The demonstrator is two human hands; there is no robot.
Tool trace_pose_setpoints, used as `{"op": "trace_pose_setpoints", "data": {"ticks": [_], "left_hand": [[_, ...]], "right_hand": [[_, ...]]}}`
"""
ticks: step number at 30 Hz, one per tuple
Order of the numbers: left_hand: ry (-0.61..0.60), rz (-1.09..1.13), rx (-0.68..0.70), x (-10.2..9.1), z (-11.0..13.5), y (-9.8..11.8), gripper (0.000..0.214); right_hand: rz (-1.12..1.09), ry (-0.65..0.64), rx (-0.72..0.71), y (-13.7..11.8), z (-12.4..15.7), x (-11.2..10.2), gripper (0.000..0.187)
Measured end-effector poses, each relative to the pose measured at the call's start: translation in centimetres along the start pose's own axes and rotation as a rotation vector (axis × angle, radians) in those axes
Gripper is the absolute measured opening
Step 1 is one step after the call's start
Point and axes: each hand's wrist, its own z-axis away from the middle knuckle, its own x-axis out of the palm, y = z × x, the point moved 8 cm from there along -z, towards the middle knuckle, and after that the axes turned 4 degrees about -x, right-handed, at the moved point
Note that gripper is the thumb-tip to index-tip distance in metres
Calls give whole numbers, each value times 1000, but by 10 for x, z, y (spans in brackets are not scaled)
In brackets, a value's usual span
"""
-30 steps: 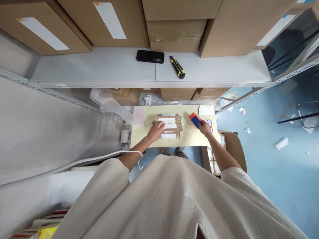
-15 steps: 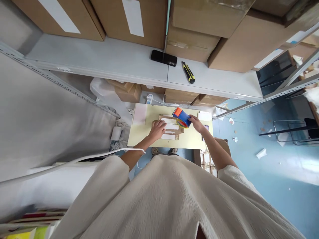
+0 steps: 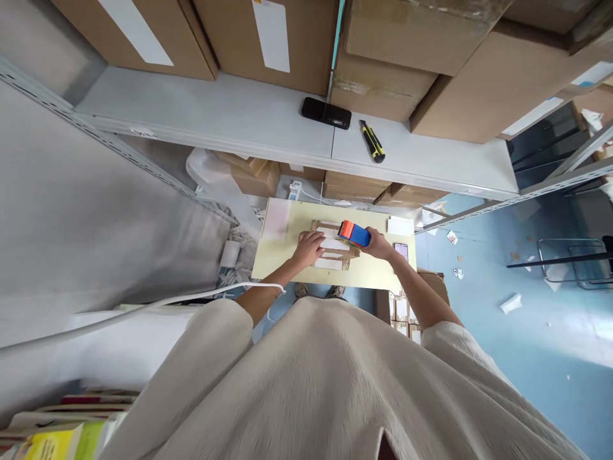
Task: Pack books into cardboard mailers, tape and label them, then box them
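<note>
From the head camera I look straight down over my pale shirt at a small yellow counter set below a grey shelf. My left hand lies flat, fingers spread, pressing on the near left part of a low cardboard package with white labels that sits in the middle of the counter; it grips nothing, only bears down on the cardboard. My right hand is closed around the handle of a blue and orange tape dispenser, which rests on the top right of the same package, its orange end pointing toward the left hand. The two hands are near each other, with the labelled strip of the package between them. A phone lies on the counter just beside my right wrist, and a white slip of paper sits at the far right corner; another pale sheet lies at the far left corner. On the shelf above, a black phone and a yellow and black utility knife lie side by side, apart from each other, in front of stacked brown cartons. To the right of the counter, an open carton of small boxes stands on the blue floor, which is littered with scraps of paper. A white cable runs across the lower left.
</note>
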Motion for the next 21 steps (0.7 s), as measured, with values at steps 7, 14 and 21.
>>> {"op": "trace_pose_setpoints", "data": {"ticks": [7, 14, 21], "left_hand": [[75, 293, -164, -37, -20, 2, 41], [-48, 946, -543, -26, -45, 16, 23], [-10, 1053, -638, -22, -52, 30, 43]], "right_hand": [[-107, 1, -11, 15, 7, -2, 49], [-164, 43, -55, 16, 8, 2, 45], [-167, 39, -64, 17, 9, 5, 47]]}}
